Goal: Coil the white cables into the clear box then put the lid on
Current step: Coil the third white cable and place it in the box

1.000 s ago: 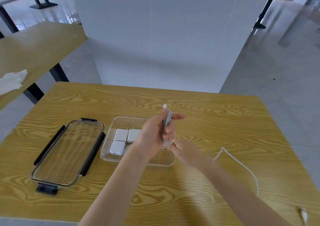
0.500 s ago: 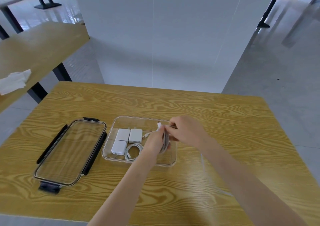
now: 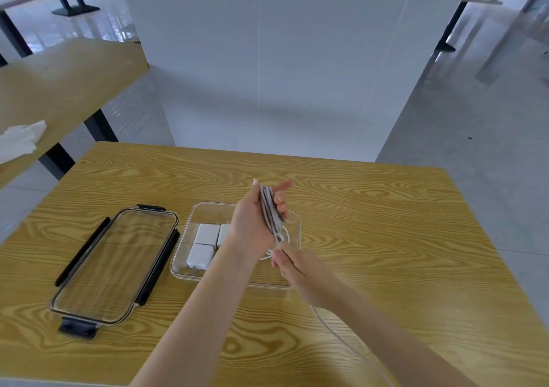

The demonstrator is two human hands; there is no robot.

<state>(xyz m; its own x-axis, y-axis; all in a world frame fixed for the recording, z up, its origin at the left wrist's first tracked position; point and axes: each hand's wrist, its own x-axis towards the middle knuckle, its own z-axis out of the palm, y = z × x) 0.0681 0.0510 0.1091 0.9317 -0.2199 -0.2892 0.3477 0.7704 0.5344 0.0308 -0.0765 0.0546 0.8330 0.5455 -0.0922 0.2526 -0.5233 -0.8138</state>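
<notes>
Left hand (image 3: 252, 223) round cable (image 3: 269, 208), chargers (image 3: 205, 242) half-hidden

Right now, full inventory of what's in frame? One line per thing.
table: 1, yellow wood grain, under everything.
clear box: 1, transparent, table centre, open.
lid: 1, clear with black clips, flat on the table left of the box.
chargers: at least 3, white, in the box's left part, partly hidden by the left arm.
white cable: 1 being coiled, bundle above the box, tail trailing off toward the near right edge.
second table: 1, same wood, far left.
white cloth: 1, crumpled, on the second table.
white panel: 1, upright behind the table.
left hand: grips the coiled bundle.
right hand: pinches the loose cable below the bundle.
</notes>
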